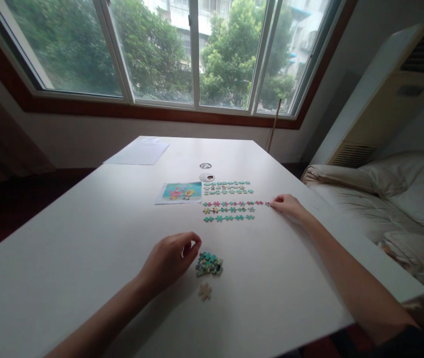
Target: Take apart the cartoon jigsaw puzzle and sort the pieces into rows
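Note:
My left hand point(170, 258) hovers over the white table point(85, 238), fingers curled with thumb and fingertips close together, right beside a small pile of puzzle pieces point(209, 264). Nothing is plainly seen in it. One face-down piece point(205, 291) lies just in front of the pile. My right hand point(286, 205) rests on the table at the right end of a row of pink and green pieces point(234, 204), fingertips pinched on the last piece. More sorted rows point(228, 218) point(228, 187) lie nearby. A cartoon reference picture point(179, 192) lies left of the rows.
A sheet of paper point(138, 151) lies at the far left of the table. Two round cable-hole covers point(206, 177) sit behind the rows. A bed with pillows point(391, 199) stands to the right, an air conditioner point(394, 94) behind it, and windows beyond.

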The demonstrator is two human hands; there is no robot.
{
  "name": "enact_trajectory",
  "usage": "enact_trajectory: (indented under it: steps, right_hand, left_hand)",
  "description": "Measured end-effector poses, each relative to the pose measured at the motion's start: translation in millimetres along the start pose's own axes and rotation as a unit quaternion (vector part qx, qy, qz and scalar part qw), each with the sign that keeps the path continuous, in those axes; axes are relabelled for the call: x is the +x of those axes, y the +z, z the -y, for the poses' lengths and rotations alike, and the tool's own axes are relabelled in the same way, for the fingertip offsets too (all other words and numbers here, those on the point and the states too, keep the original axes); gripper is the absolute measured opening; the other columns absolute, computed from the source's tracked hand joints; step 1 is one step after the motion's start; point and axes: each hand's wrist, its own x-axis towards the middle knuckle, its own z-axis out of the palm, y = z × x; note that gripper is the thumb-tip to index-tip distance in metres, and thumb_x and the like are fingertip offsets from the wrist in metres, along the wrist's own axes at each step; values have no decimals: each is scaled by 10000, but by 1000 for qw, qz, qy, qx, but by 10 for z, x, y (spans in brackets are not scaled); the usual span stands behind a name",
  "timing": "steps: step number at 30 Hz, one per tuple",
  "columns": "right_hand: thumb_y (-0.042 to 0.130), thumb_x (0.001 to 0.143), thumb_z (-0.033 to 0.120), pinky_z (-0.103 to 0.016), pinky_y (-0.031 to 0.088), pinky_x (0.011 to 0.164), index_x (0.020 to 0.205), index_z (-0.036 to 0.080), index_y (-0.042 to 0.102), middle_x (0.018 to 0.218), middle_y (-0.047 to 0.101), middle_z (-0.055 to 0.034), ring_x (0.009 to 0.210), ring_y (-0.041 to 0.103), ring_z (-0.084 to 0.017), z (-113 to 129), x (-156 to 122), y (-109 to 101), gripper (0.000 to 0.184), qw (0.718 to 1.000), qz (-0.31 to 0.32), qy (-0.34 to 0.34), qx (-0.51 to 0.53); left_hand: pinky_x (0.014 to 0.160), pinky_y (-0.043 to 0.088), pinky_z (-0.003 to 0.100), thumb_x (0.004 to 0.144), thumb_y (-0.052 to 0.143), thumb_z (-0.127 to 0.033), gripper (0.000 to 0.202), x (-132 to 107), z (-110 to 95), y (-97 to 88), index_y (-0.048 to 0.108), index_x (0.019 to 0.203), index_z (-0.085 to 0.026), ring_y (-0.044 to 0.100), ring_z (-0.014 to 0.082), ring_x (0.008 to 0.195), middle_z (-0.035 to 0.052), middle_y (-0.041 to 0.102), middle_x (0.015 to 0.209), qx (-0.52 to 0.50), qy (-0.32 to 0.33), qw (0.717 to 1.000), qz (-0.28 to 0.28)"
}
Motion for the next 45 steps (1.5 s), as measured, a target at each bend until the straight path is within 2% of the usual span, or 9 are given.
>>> enact_trajectory:
  steps: [6, 16, 18, 21, 25, 29, 36, 42, 45]
  right_hand:
    - [564, 639, 389, -228, 328, 532, 717, 187, 648, 681, 634, -28, 623, 539, -148, 34, -7, 29, 232, 999, -19, 3, -31]
    - [536, 682, 370, -231, 328, 559, 753, 174, 632, 693, 616, -32, 632, 520, -137, 116, -49, 28, 229, 999, -26, -13, -35]
    - [532, 698, 363, -227, 325, 551, 757, 164, 622, 674, 599, -27, 609, 504, -127, 256, -128, 17, 227, 998, -23, -55, -30]
    - [524, 728, 341, -218, 323, 540, 759, 157, 607, 644, 567, -10, 575, 476, -109, 594, -397, 53, 204, 982, 25, -187, 0]
    - [532, 759, 290, -198, 341, 557, 810, 166, 594, 684, 553, 1, 600, 483, -92, 1060, -942, 189, 148, 912, 182, -366, 43]
    - [638, 688, 332, -210, 370, 609, 947, 186, 588, 790, 554, -17, 677, 494, -110, 1280, -1315, 293, 301, 854, 259, -450, 35]
    - [648, 690, 281, -210, 388, 632, 882, 180, 613, 798, 547, -22, 713, 499, -117, 1306, -1371, 322, 220, 841, 283, -459, 47]
    - [619, 724, 296, -196, 395, 599, 819, 169, 610, 749, 547, -7, 661, 487, -93, 1303, -1333, 276, 159, 834, 307, -444, 112]
    - [582, 756, 315, -197, 399, 595, 833, 167, 595, 742, 578, -2, 659, 500, -90, 1301, -1312, 252, 168, 835, 327, -413, 160]
  left_hand:
    - [518, 327, 194, 815, 426, -271, 183, -10, -2, 3, 590, 792, -192, 458, 94, 496, -24, 533, 560, 1, 3, 1000, -1]
    - [510, 331, 188, 808, 430, -268, 185, 4, -4, -1, 596, 791, -188, 458, 93, 490, -24, 533, 555, -4, 8, 1000, -4]
    - [510, 332, 190, 807, 434, -271, 184, 5, 3, -2, 598, 792, -190, 461, 95, 492, -23, 537, 559, -3, 4, 1000, -6]
    - [517, 335, 196, 811, 432, -275, 186, 3, 12, -2, 597, 796, -192, 465, 99, 497, -21, 539, 564, 2, -4, 1000, -1]
    - [522, 336, 202, 816, 425, -275, 190, 0, 16, -2, 596, 808, -194, 468, 105, 507, -18, 540, 575, 11, -10, 1000, 11]
    - [528, 344, 204, 810, 432, -265, 184, 2, 16, -1, 606, 807, -204, 485, 113, 530, -15, 552, 590, 13, -13, 1000, 26]
    - [552, 368, 197, 797, 453, -239, 186, -1, -5, 9, 638, 810, -222, 516, 111, 581, -2, 584, 685, -18, 23, 995, 96]
    - [552, 371, 189, 789, 451, -190, 206, -9, -15, 14, 649, 842, -218, 517, 102, 591, 10, 586, 726, -43, 62, 989, 126]
    - [551, 369, 185, 784, 452, -166, 206, -9, -50, -9, 646, 844, -205, 507, 96, 594, 14, 585, 738, -73, 72, 988, 118]
